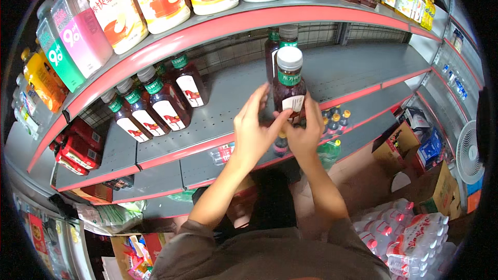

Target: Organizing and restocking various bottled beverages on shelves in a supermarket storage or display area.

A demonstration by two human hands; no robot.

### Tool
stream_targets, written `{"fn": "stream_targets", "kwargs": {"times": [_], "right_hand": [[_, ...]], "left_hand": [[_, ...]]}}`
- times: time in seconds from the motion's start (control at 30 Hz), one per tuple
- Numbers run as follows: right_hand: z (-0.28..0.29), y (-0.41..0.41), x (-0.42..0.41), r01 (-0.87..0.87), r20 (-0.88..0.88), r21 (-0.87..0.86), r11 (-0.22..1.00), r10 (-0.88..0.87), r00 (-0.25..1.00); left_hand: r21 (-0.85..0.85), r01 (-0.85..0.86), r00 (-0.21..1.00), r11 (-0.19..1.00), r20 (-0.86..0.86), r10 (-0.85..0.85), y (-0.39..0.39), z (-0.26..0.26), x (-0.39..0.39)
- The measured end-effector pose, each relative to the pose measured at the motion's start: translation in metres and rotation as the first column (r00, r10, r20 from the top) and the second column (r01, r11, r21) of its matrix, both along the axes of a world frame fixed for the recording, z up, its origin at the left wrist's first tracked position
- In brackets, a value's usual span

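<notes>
In front of me a dark tea bottle (288, 81) with a white cap and a green neck band stands upright. My right hand (305, 128) is closed around its lower right side. On the other side my left hand (255, 124) is spread, its thumb over the bottle's lower front and its fingers a little away from the glassy side. Two similar bottles (288, 33) stand in line behind it on the grey metal shelf (229, 93). More dark bottles (167, 105) with white labels are grouped to the left on this shelf.
Overhead, a red-edged shelf (249, 21) carries large white drink bottles (159, 0). Red packs (79, 147) sit at far left. Small bottles (334, 120) occupy the shelf below. Shrink-wrapped water bottles (404, 237), cardboard boxes (439, 186) and a white fan (469, 151) are at right.
</notes>
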State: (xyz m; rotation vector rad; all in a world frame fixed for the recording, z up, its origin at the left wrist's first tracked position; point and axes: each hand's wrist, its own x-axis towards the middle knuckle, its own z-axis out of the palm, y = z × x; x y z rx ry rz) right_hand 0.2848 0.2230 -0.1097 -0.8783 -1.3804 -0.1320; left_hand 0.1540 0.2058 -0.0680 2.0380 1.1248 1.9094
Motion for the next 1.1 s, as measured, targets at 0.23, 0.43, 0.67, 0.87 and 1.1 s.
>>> {"fn": "stream_targets", "kwargs": {"times": [0.23,0.43,0.67,0.87,1.1], "right_hand": [[0.001,0.018,0.030,-0.087,-0.012,-0.107,0.990,0.086,0.996],[0.001,0.033,0.032,-0.114,-0.012,-0.136,0.984,0.114,0.993],[0.001,0.040,0.031,-0.116,-0.006,-0.204,0.972,0.117,0.993],[-0.002,0.053,0.029,-0.117,-0.004,-0.196,0.974,0.118,0.993],[-0.006,0.059,0.029,-0.083,0.023,-0.188,0.979,0.089,0.996]], "left_hand": [[-0.013,-0.029,0.987,0.999,-0.160,0.026,0.028,-0.011,0.024],[-0.168,-0.013,0.986,0.986,-0.166,-0.015,0.034,-0.017,0.038],[-0.246,0.037,0.997,0.968,-0.061,-0.054,0.044,-0.024,0.042],[-0.282,0.024,0.998,0.959,-0.056,-0.041,0.051,-0.021,0.043],[-0.246,0.051,0.998,0.968,-0.018,-0.058,0.054,-0.016,0.043]]}}
